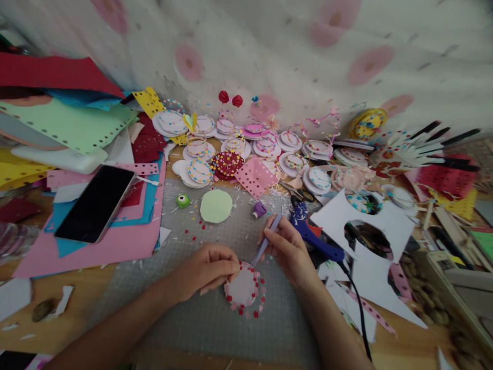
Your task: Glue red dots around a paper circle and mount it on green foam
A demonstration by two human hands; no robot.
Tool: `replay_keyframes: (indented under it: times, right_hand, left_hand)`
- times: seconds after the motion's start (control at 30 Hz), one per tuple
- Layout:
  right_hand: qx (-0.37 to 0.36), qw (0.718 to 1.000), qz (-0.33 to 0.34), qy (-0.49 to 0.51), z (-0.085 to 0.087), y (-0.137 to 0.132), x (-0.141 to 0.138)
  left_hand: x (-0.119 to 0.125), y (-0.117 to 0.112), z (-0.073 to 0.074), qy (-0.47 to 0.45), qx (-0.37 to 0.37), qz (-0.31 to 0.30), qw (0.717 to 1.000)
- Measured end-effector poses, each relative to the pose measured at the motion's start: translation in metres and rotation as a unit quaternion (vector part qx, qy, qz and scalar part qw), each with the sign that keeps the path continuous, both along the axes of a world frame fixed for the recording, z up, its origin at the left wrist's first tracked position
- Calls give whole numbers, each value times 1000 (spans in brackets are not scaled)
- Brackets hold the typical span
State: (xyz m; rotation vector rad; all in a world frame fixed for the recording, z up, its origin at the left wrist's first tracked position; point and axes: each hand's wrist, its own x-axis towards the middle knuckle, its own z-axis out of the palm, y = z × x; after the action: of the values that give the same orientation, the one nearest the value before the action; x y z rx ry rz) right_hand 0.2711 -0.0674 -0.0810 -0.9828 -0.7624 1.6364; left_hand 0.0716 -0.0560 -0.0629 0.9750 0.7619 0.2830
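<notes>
On the grey cutting mat (185,318) lies a small white paper disc (243,289) ringed with tiny red and pink paper flowers. My left hand (210,270) pinches its upper left edge. Purple tweezers (270,235) are held in my right hand (287,249), their tips pointing down at the disc's upper right rim. Whether the tips grip anything is too small to tell. Beyond my hands sit a pale green paper round (216,206), a green craft punch (183,200) and a purple craft punch (259,209). Loose red flowers (203,226) are scattered near the green round.
Several decorated paper discs (199,171) line the back. A blue glue gun (318,239) with a black cord lies at right, beside cut white paper (373,272) and scissors (302,195). A phone (96,203) rests on coloured sheets (127,252) at left. A pen-filled cup (389,156) stands back right.
</notes>
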Motion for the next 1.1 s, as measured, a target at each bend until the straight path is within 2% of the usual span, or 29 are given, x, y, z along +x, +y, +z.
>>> replay_keyframes:
  times: [0.3, 0.87, 0.97, 1.1]
  right_hand:
    - [17, 1000, 11, -8, -2, -1, 0]
    - [18, 998, -9, -53, -2, -2, -1]
    - [23, 999, -41, -24, -1, 0, -1]
    - [33, 989, -143, 31, 6, 4, 3]
  left_hand:
    - [-1, -2, -1, 3, 3, 6, 1000]
    - [1, 0, -3, 5, -5, 8, 1000]
    - [0, 0, -2, 0, -2, 13, 1000]
    - [-1, 0, -3, -6, 5, 15, 1000]
